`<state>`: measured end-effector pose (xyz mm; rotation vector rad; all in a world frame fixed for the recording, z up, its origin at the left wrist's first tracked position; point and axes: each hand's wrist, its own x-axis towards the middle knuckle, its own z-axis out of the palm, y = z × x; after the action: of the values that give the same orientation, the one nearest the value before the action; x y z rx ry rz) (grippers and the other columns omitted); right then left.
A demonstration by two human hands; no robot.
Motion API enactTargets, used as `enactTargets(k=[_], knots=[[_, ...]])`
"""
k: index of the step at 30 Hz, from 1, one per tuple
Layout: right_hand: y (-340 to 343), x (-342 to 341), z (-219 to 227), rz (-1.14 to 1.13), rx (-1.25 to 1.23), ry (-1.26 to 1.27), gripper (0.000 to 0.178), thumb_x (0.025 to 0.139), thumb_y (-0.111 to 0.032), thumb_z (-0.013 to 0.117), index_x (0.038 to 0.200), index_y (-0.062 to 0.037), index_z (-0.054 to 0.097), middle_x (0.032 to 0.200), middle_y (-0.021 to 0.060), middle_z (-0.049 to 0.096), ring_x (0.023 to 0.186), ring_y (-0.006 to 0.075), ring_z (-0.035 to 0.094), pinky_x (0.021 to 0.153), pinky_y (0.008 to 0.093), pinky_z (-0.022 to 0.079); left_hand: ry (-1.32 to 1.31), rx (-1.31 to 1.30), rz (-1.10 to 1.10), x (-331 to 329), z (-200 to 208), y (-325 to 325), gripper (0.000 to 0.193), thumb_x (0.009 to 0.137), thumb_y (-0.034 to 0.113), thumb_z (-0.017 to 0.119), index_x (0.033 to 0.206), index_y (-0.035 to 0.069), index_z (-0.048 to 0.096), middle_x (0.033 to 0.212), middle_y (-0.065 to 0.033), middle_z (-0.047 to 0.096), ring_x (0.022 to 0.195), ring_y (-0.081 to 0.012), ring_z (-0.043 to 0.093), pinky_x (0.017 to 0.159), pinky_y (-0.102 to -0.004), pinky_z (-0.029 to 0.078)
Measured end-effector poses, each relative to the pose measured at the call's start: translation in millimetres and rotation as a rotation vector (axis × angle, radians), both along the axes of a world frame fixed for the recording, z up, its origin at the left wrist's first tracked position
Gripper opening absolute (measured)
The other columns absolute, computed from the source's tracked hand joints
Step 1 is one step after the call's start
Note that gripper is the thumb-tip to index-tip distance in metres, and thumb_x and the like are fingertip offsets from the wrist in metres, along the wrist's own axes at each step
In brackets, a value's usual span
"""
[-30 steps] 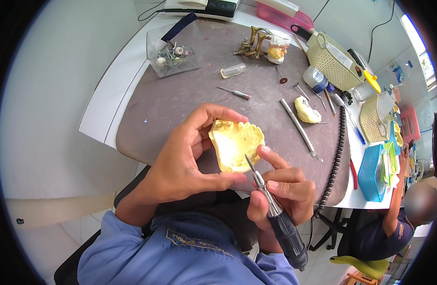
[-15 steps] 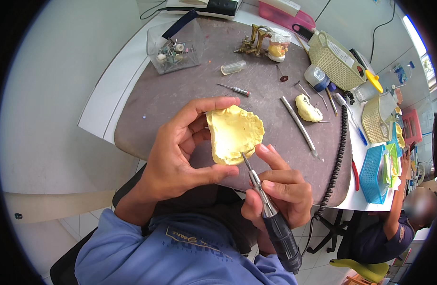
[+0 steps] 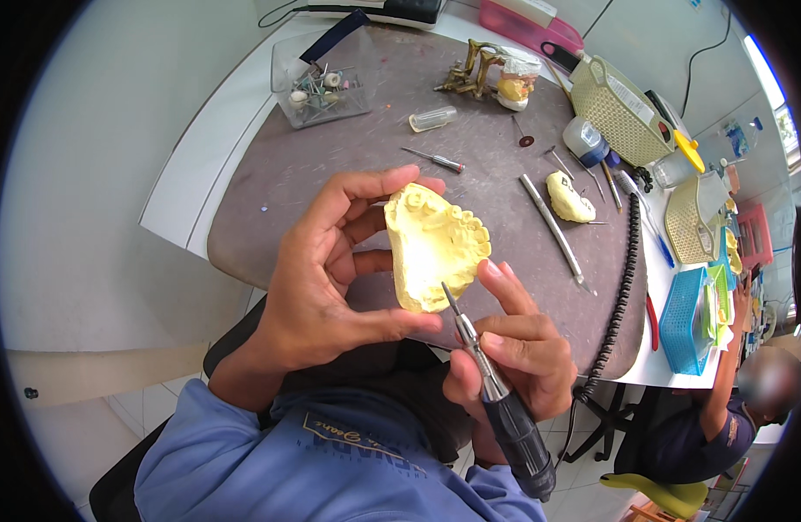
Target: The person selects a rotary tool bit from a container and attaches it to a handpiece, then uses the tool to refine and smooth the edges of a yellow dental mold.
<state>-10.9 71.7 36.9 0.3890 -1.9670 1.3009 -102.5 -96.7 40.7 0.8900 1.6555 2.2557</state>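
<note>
My left hand (image 3: 318,270) grips a yellow plaster dental cast (image 3: 428,248) by its flat back edge, thumb below and fingers above. The row of moulded teeth faces right and upward. In my right hand (image 3: 526,357) is a rotary handpiece (image 3: 505,413) with a black body and silver nose, held like a pen. Its pointed bur lies at the cast's lower edge; whether it touches cannot be made out. My right index finger rests close to the cast's right side.
Beyond my hands on the brown mat lie a small screwdriver (image 3: 433,159), a clear tube (image 3: 432,119), a knife (image 3: 552,228) and another cast piece (image 3: 570,197). A box of burs (image 3: 322,83) and an articulator (image 3: 492,74) stand farther back. The coiled cord (image 3: 626,287) hangs at right, near a co-worker (image 3: 705,418).
The cast has tilted in my left hand, showing more of its teeth and back edge, and has shifted slightly right. The handpiece has stayed nearly where it was.
</note>
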Motion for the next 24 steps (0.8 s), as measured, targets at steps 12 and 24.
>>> enactTargets(k=[12, 24], knots=[[-1.6, 0.6, 2.2, -0.003, -0.016, -0.009, 0.032, 0.080, -0.014, 0.086, 0.095, -0.0097, 0.058, 0.083, 0.0089, 0.072, 0.109, 0.0397, 0.069, 0.099, 0.0572, 0.052, 0.030, -0.004, 0.021, 0.3, -1.6, 0.7, 0.096, 0.063, 0.006, 0.095, 0.141, 0.002, 0.039, 0.143, -0.0209, 0.050, 0.133, -0.0247, 0.052, 0.102, -0.0370, 0.054], [-2.3, 1.3, 3.4, 0.001, -0.012, -0.029, 0.029, 0.082, -0.015, 0.084, 0.094, -0.0113, 0.059, 0.082, 0.0082, 0.071, 0.108, 0.0396, 0.070, 0.099, 0.0568, 0.052, 0.035, -0.007, 0.060, 0.7, -2.8, 2.7, 0.105, 0.057, 0.012, 0.098, 0.142, 0.000, 0.038, 0.140, -0.0238, 0.050, 0.127, -0.0249, 0.056, 0.106, -0.0374, 0.050]])
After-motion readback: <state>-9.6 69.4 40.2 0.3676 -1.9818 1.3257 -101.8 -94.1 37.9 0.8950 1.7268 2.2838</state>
